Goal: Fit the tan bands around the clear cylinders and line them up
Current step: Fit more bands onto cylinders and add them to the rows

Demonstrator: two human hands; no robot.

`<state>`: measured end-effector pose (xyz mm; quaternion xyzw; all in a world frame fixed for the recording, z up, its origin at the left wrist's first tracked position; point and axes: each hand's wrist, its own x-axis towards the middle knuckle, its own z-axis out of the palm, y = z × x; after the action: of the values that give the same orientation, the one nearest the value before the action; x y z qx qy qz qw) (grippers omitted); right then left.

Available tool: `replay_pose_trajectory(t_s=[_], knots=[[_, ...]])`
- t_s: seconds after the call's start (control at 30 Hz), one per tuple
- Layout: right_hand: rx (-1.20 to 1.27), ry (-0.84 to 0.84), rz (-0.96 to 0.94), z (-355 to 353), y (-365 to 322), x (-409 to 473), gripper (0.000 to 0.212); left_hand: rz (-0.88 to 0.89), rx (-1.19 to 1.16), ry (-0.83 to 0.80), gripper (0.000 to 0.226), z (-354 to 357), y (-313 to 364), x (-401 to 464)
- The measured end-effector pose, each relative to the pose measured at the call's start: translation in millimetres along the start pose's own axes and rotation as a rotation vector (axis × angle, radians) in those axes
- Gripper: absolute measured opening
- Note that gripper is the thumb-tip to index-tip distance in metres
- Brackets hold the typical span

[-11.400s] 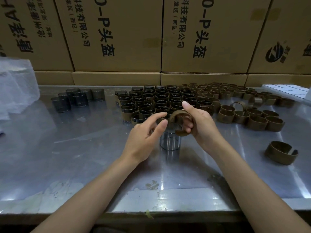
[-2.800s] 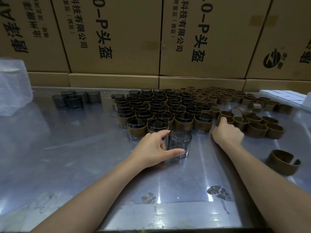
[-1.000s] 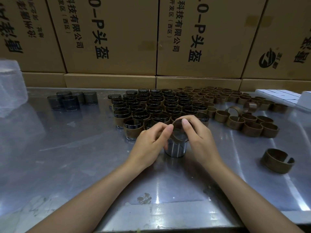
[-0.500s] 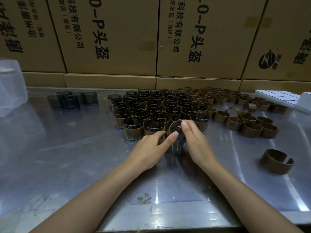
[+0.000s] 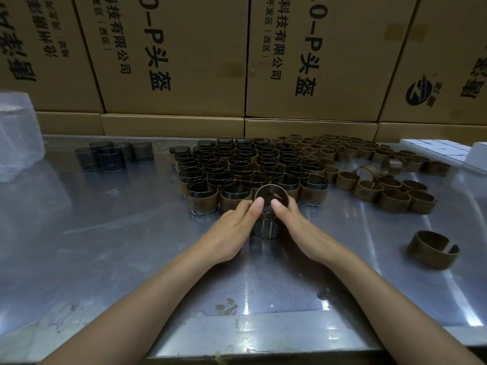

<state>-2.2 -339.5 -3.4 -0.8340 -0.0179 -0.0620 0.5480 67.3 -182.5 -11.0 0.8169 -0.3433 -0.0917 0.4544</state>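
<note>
- Both hands have slid lower beside the cylinder (image 5: 266,229), thumbs now on the band (image 5: 271,194).
- Left hand (image 5: 232,227) and right hand (image 5: 297,225) pinch the band at the cylinder's top, on the table (image 5: 105,259) before the finished rows (image 5: 245,169).

Readable print appears only on the stacked cardboard cartons behind the worktop. The left-centre carton (image 5: 171,56) carries large black characters "0-P头盔" running down its face, with smaller columns beside them reading "科技有限公司" and "(西区)". The right-centre carton (image 5: 316,56) repeats "0-P头盔", "科技有限公司" and "开发区(西区)". The right-hand carton (image 5: 442,61) bears a round black logo (image 5: 419,93) with tiny characters too small to read. The far-left carton (image 5: 31,48) shows large, partly cropped characters that cannot be made out with certainty.
</note>
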Motion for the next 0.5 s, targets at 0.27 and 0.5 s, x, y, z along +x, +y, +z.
replay_pose_trajectory(t_s=[0.27, 0.5], knots=[[0.107, -0.029, -0.079, 7, -6, -2, 0.055, 0.077, -0.227, -0.019, 0.069, 4, 5, -3], [0.174, 0.083, -0.118, 6, -11, -1, 0.066, 0.138, -0.333, 0.078, 0.061, 7, 15, -3]])
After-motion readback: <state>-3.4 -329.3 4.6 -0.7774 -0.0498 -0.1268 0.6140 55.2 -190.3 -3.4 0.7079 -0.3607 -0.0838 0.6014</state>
